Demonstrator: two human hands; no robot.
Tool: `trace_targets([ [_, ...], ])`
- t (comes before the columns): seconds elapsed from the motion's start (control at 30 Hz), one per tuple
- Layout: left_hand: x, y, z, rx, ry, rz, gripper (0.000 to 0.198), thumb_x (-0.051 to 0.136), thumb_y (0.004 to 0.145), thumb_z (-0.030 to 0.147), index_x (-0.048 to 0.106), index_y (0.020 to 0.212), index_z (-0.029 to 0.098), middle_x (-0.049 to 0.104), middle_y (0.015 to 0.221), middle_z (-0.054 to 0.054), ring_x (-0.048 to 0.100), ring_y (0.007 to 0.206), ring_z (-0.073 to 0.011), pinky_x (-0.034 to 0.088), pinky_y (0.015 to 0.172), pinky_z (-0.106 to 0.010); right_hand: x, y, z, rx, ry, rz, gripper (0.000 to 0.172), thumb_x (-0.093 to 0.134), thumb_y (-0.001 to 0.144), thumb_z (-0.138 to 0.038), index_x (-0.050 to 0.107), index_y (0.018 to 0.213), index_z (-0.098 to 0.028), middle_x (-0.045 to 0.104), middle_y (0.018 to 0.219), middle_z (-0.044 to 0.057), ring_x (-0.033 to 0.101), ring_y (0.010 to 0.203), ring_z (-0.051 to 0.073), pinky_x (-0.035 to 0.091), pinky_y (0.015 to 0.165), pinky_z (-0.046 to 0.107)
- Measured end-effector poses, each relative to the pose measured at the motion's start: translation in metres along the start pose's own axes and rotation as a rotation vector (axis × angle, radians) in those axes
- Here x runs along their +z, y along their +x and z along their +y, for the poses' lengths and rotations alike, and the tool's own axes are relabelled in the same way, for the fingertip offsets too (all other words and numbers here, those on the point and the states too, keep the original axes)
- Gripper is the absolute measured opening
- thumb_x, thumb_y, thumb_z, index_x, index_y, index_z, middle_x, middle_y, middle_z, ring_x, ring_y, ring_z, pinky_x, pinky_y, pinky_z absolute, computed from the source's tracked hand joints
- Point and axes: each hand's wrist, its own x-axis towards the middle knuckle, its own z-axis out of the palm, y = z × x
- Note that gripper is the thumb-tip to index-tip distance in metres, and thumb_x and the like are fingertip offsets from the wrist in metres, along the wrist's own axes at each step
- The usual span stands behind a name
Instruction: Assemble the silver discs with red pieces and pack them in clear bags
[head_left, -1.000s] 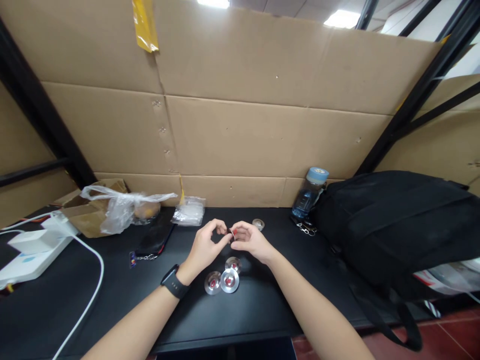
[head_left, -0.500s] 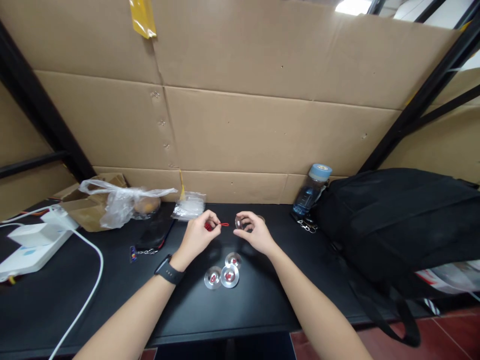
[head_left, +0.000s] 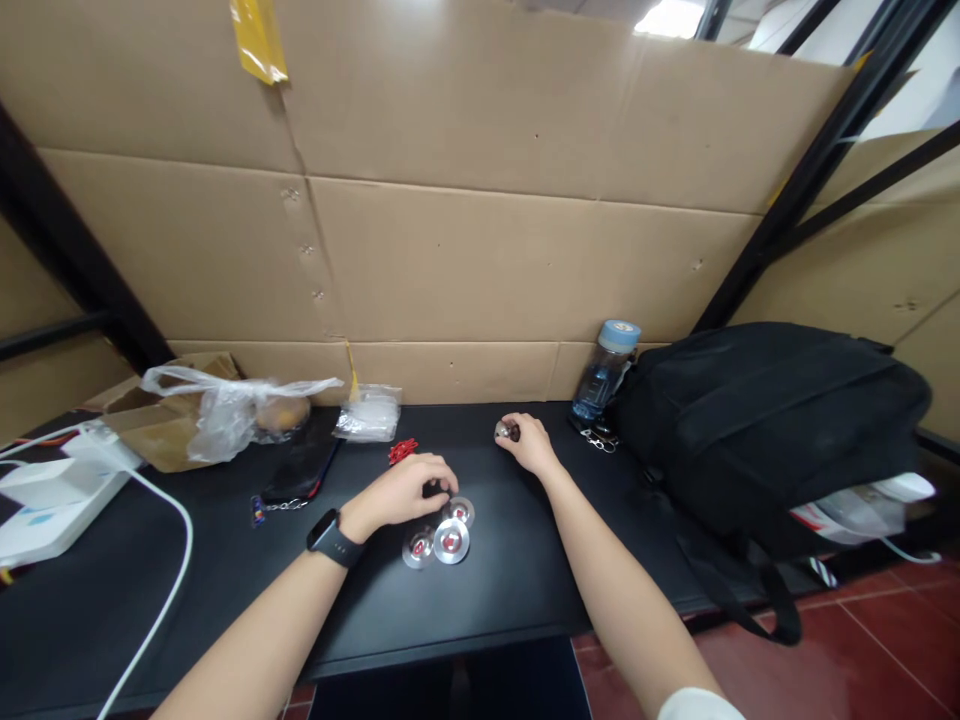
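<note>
Metal discs point(head_left: 451, 541) want a rim pinch, I'd say: left hand point(head_left: 409, 488) beside them, fingers apart; right hand point(head_left: 533, 446) gripping a shiny piece point(head_left: 502, 433).

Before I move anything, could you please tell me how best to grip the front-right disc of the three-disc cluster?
I'd pinch the front-right disc by its flat outer rim, coming from the front right: that edge looks free, while the left disc and the back disc crowd its other sides.
</note>
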Motion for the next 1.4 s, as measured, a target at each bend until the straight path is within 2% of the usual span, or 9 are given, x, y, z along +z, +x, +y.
trace_targets([
  [0.17,0.011,0.004,0.016,0.077,-0.013,-0.140,0.033,0.058,0.088,0.011,0.076,0.106,0.032,0.071,0.095,-0.002,0.065,0.093,-0.0181,0.048,0.088,-0.027,0.001,-0.002,0.002,0.023,-0.081,-0.096,0.037,0.077,0.080,-0.031,0.069,0.116,-0.026,0.063,0.117,0.007,0.057,0.107,0.025,0.042,0.091,0.035],
  [0.3,0.013,0.003,0.017,0.069,0.024,-0.146,0.034,0.057,0.090,0.012,0.075,0.110,0.034,0.070,0.098,-0.001,0.065,0.094,-0.0176,0.047,0.089,-0.026,-0.002,-0.005,-0.007,0.037,-0.114,-0.060,0.041,0.073,0.081,-0.028,0.067,0.121,-0.026,0.060,0.123,0.009,0.052,0.113,0.029,0.041,0.094,0.040],
  [0.43,0.012,0.001,0.015,0.047,0.107,-0.101,0.028,0.060,0.091,0.019,0.074,0.110,0.033,0.069,0.097,-0.002,0.063,0.093,-0.0190,0.047,0.086,-0.027,-0.008,-0.011,-0.024,-0.123,0.008,-0.003,0.036,0.072,0.081,-0.023,0.067,0.117,-0.025,0.060,0.122,0.009,0.053,0.113,0.027,0.042,0.096,0.041],
  [0.53,0.013,-0.001,0.008,-0.029,0.221,-0.029,0.018,0.065,0.090,0.023,0.075,0.104,0.029,0.068,0.094,-0.003,0.062,0.090,-0.0207,0.046,0.081,-0.028,-0.013,-0.018,-0.037,-0.328,0.267,-0.331,0.023,0.073,0.083,-0.026,0.071,0.105,-0.021,0.068,0.103,0.005,0.062,0.090,0.020,0.049,0.083,0.032],
  [0.6,0.015,-0.001,0.002,-0.074,0.264,0.003,0.015,0.065,0.090,0.022,0.075,0.099,0.027,0.069,0.092,-0.003,0.062,0.088,-0.0208,0.046,0.080,-0.029,-0.015,-0.023,-0.044,-0.423,0.408,-0.631,0.029,0.079,0.079,-0.033,0.072,0.104,-0.021,0.071,0.094,0.003,0.064,0.079,0.017,0.050,0.072,0.027],
  [0.67,0.016,-0.002,-0.002,-0.104,0.280,0.017,0.015,0.064,0.090,0.020,0.075,0.096,0.027,0.069,0.090,-0.003,0.063,0.086,-0.0205,0.046,0.079,-0.029,-0.013,-0.027,-0.050,-0.472,0.451,-0.758,0.035,0.084,0.073,-0.037,0.075,0.103,-0.022,0.073,0.092,0.001,0.064,0.075,0.016,0.049,0.067,0.025],
  [0.87,0.011,-0.003,-0.001,-0.208,0.339,0.058,0.018,0.058,0.090,0.019,0.075,0.093,0.025,0.070,0.089,-0.004,0.064,0.084,-0.0203,0.046,0.077,-0.029,-0.001,-0.032,-0.059,-0.423,0.461,-0.650,0.015,0.074,0.084,-0.033,0.077,0.086,-0.019,0.073,0.074,0.002,0.066,0.066,0.016,0.049,0.064,0.024],
  [1.1,-0.001,-0.001,0.001,-0.231,0.107,0.125,0.016,0.058,0.094,0.029,0.072,0.102,0.024,0.073,0.087,-0.001,0.065,0.079,-0.0174,0.046,0.074,-0.026,-0.001,-0.029,-0.062,-0.228,0.734,-0.412,0.024,0.072,0.086,-0.042,0.068,0.085,-0.018,0.073,0.078,0.004,0.069,0.071,0.018,0.052,0.068,0.028],
  [1.4,0.009,0.006,0.009,-0.187,-0.030,0.355,0.012,0.060,0.093,0.028,0.069,0.090,0.020,0.071,0.083,-0.001,0.064,0.076,-0.0153,0.046,0.075,-0.026,0.008,-0.035,-0.069,-0.203,0.977,-0.409,0.032,0.076,0.083,-0.048,0.065,0.086,-0.018,0.070,0.084,0.004,0.069,0.076,0.018,0.054,0.072,0.030],
])
